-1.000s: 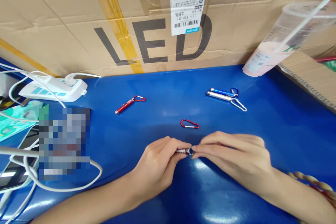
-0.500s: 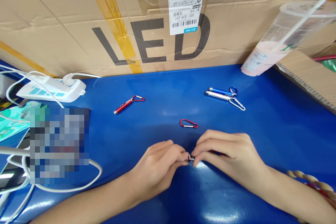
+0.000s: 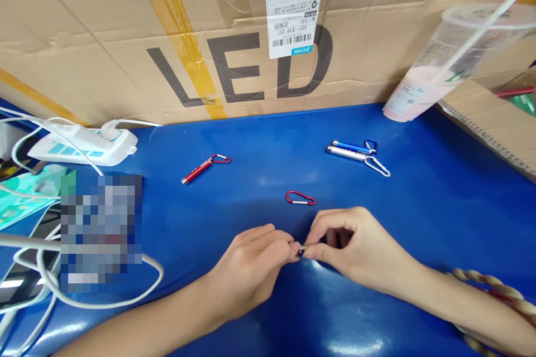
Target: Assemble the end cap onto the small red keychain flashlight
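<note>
My left hand [image 3: 262, 262] is closed around what looks like a small red flashlight [image 3: 300, 252]. Only a red and dark metal end pokes out past the fingertips; the rest is hidden. Thumb and index finger of my right hand [image 3: 347, 240] pinch a tiny silver part at that end, and the two hands nearly meet. Just beyond them lies a loose red carabiner [image 3: 300, 198]. Farther left is a red mini flashlight [image 3: 197, 170] with its own carabiner. A blue mini flashlight [image 3: 350, 147] and a silver one [image 3: 347, 153], both with carabiners, lie side by side at right.
A big cardboard box [image 3: 125, 28] marked LED walls off the back of the blue table [image 3: 251, 139]. At right stands a plastic cup [image 3: 412, 95] of pink drink with a straw. A white power strip [image 3: 113, 146], cables and a phone [image 3: 20, 287] crowd the left side.
My right hand has shifted slightly, its wrist turned and its fingers more curled around the pinched end. My left hand has hardly moved.
</note>
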`<move>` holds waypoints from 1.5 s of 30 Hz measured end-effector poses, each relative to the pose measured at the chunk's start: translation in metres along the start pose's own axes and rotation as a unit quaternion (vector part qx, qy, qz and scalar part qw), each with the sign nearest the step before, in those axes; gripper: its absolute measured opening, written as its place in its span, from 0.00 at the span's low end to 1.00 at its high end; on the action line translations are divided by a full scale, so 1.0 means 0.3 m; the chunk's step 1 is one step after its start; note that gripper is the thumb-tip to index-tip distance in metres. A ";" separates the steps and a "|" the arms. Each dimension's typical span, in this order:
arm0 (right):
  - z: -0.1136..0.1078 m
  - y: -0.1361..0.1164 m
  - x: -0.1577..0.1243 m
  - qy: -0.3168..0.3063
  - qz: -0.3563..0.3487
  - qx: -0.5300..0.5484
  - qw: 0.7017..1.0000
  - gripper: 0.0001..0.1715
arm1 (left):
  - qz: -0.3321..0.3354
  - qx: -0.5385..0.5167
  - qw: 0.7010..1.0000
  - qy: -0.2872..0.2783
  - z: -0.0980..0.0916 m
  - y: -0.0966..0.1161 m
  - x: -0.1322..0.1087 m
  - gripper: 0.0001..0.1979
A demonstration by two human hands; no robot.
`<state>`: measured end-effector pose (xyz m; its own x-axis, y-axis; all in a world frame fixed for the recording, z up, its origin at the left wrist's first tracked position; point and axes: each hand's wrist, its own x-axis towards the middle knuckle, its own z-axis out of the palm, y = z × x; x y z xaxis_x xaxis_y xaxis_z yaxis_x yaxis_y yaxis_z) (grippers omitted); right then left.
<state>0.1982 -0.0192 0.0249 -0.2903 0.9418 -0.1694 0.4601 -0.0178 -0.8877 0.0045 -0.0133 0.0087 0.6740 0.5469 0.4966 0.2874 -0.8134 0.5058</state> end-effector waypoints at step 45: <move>-0.003 -0.013 -0.023 0.110 -0.151 -0.015 0.982 0.04 | -0.138 -0.060 0.988 0.023 -0.024 0.033 0.020 0.08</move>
<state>0.1992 -0.0255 0.0300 -0.2311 0.9524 0.1988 0.4069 0.2803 -0.8694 0.0064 -0.0166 0.0216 0.5484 0.7553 0.3587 0.3704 -0.6040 0.7056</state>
